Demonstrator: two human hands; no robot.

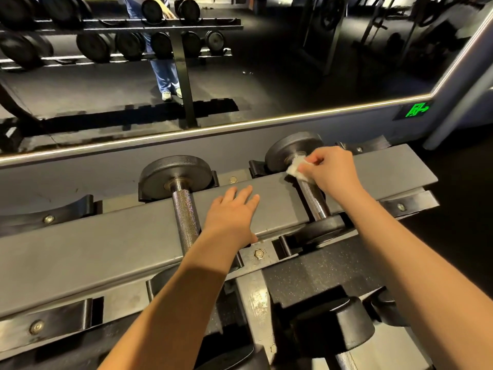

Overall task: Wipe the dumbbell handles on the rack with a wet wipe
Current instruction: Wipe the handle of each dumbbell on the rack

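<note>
Left hand (229,217), fingers (246,192) spread on rack (106,249); right hand (333,172) pinches wet wipe (294,169) against handle (313,198).

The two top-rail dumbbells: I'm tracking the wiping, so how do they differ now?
The right dumbbell has the wet wipe pinched against its handle's far end by the right hand; the left dumbbell has no hand on it, the left hand flat on the rail. The left dumbbell's knurling shows bare; the right's is partly covered. Both: knurled handles, dark heads.
</note>
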